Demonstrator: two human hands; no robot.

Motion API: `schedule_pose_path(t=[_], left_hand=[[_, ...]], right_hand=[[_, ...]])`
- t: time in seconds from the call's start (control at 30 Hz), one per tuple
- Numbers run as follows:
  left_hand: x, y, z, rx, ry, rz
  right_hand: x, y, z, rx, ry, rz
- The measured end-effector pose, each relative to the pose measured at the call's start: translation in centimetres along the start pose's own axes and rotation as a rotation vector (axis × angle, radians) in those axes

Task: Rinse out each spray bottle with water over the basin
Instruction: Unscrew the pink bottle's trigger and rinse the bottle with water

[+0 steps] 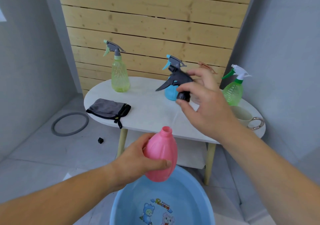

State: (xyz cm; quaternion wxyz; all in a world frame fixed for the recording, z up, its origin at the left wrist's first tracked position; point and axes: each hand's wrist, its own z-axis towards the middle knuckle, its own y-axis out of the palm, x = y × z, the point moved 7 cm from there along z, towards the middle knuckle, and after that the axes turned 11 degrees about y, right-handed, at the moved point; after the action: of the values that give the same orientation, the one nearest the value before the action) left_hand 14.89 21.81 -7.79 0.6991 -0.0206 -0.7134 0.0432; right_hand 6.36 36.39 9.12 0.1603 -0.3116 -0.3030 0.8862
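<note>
Left to right, with places given from the white table [152, 110]. On its left part lie a grey cloth [108, 109] and, behind it, a yellow-green spray bottle [120, 73], capped and presumably awaiting its turn. In front of the table, the left hand [138, 160] grips the pink bottle [161, 155]. The fingers curl behind its belly, the thumb lies across the front, and the uncapped neck points up and away. The bottle hangs over the blue basin [124, 198], probably so spills land there. Above the table's right half, the right hand [206, 106] pinches the collar of the black spray head [178, 80] between thumb and fingertips, the other fingers spread, likely to set it down. A blue spray bottle [170, 93], a green spray bottle [232, 91] and a cup [242, 115] stand on the table's right.
</note>
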Motion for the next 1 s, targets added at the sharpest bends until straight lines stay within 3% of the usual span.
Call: schedule_pose_path(t=[0.2, 0.47, 0.67, 1.0], left_hand=[[0.5, 0.2, 0.0, -0.007, 0.030, -0.007], [1.9, 0.1, 0.9, 0.009, 0.088, 0.015], [4.0, -1.1, 3.9, 0.067, 0.166, 0.085], [5.6, -3.2, 10.4, 0.116, 0.219, 0.142]], right_hand=[[-0.2, 3.1, -3.6, -0.192, 0.207, 0.203], [1.0, 3.8, -3.3, -0.253, 0.451, 0.707], [0.9, 3.9, 0.2, -0.372, 0.397, 0.575], [4.8, 5.1, 5.6, -0.390, 0.423, 0.392]])
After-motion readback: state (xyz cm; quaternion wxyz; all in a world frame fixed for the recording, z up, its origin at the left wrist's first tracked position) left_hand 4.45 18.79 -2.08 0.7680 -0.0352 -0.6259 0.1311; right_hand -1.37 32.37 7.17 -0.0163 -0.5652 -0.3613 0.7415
